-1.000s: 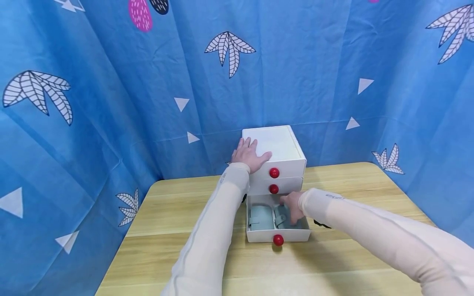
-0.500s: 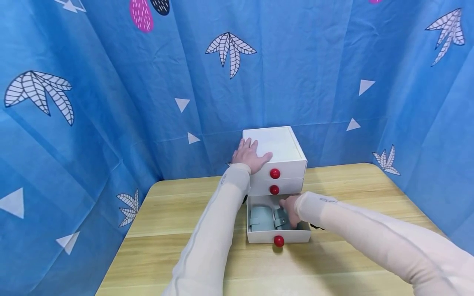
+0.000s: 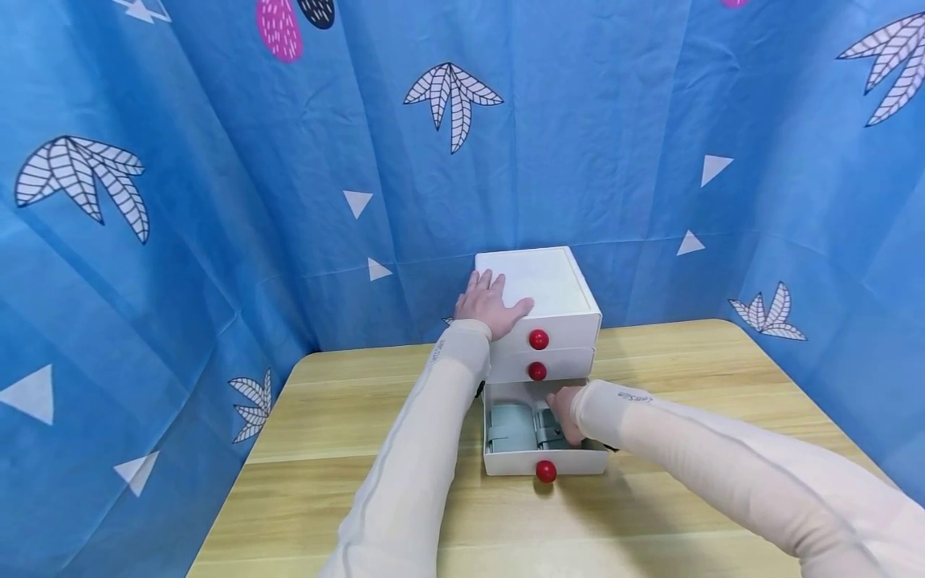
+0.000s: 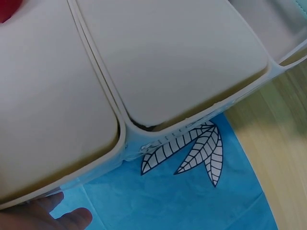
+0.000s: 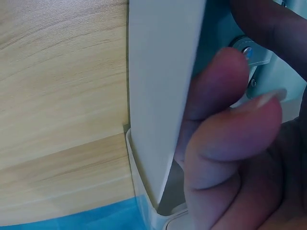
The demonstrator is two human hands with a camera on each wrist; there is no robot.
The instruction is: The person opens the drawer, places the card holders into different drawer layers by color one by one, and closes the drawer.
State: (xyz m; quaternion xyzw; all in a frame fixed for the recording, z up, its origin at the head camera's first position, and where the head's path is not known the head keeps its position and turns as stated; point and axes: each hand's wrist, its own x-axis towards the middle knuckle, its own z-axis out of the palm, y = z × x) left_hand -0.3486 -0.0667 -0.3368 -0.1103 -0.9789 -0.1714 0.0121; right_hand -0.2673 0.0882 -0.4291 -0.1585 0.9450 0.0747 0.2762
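In the head view, my left hand (image 3: 490,309) rests with spread fingers on the top left edge of a small white drawer cabinet (image 3: 545,281). The bottom drawer (image 3: 515,463) stands pulled out. My right hand (image 3: 568,413) reaches into its right side and grips a grey-green notebook (image 3: 549,433) with a snap strap. Beside that, on the left, lies a lighter green strapped notebook (image 3: 511,427). Close up in the right wrist view, my fingers (image 5: 235,134) are curled by the drawer's side wall (image 5: 163,86), near the snap strap (image 5: 259,53). The far fingertips are hidden.
Two upper drawers with red knobs (image 3: 538,339) are closed above the open one, which has its own red knob (image 3: 545,471). The cabinet stands on a wooden table (image 3: 361,409). A blue patterned curtain (image 3: 592,144) hangs behind and at both sides.
My right hand has shifted slightly within the drawer, and the notebook under it looks darker and a little tilted. My left hand stays on the cabinet top.
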